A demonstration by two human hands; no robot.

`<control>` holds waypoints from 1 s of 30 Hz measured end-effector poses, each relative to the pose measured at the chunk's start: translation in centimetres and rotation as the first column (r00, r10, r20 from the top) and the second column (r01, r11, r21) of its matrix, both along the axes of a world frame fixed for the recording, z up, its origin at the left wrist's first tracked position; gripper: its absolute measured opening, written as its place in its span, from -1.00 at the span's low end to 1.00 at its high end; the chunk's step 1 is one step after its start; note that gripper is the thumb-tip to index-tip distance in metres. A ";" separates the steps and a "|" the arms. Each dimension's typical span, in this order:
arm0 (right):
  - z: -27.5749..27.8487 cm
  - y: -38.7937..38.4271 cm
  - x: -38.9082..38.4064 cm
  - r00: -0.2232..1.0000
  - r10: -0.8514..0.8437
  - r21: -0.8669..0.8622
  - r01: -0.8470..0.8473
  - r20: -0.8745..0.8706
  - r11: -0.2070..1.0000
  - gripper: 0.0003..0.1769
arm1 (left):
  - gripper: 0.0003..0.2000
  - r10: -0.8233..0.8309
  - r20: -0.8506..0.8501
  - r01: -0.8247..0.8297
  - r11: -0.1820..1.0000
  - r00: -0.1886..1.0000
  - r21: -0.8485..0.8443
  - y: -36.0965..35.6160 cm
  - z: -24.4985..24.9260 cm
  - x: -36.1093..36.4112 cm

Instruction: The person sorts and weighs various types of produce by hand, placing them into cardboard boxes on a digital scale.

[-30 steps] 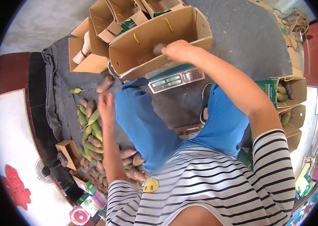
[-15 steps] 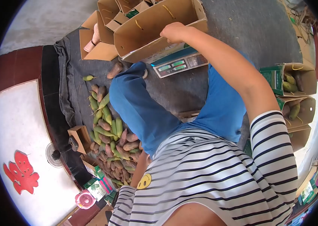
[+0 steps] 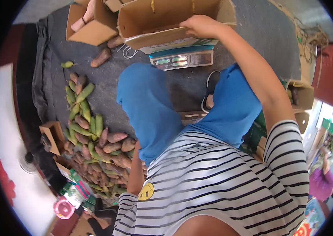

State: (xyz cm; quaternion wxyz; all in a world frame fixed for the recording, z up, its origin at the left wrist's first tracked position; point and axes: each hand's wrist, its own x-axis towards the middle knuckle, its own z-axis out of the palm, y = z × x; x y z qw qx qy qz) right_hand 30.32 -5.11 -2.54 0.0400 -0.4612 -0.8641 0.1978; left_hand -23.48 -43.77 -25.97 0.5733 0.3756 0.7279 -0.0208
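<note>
My right hand (image 3: 202, 26) is closed on the near top edge of a long cardboard box (image 3: 142, 39), the fingers hooked over its wall. This box has yellow rope handles and rests on a digital scale (image 3: 182, 59) with lit green displays. Little shows of what lies inside it. On my left, the forearm (image 3: 136, 171) reaches down beside my knee, and the hand itself is hidden behind my leg. Close to that arm lies a pile of reddish-brown sweet potatoes (image 3: 113, 147) and long green radishes (image 3: 84, 93).
A smaller open carton (image 3: 97, 33) with a pink mesh sleeve stands left of the box. Filled cartons (image 3: 301, 95) stand at right. A pink fan (image 3: 64, 207) is at lower left. Another person in purple (image 3: 320, 183) is at far right, and another person's arm (image 3: 89, 216) shows at lower left.
The view has shifted, so the pile and scale appear further left and my right foot now shows. My right hand stays on the box edge. Other people have come into view at both sides.
</note>
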 end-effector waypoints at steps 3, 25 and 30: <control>-1.4 0.4 0.3 1.000 0.004 0.015 -0.005 0.029 1.000 -0.67 | -0.63 0.113 0.128 -0.131 0.982 0.985 0.139 -5.3 -6.3 -3.5; -0.3 -0.3 -3.7 0.952 -0.307 -0.219 0.301 0.010 0.928 -0.71 | -0.16 0.855 -0.479 -0.813 0.417 0.199 0.406 -5.1 -9.6 -12.7; 0.1 0.2 -3.8 0.944 -0.328 -0.284 0.321 0.025 0.904 -0.71 | -0.07 0.940 -0.336 -0.971 0.123 0.048 0.205 -8.7 -18.2 -18.0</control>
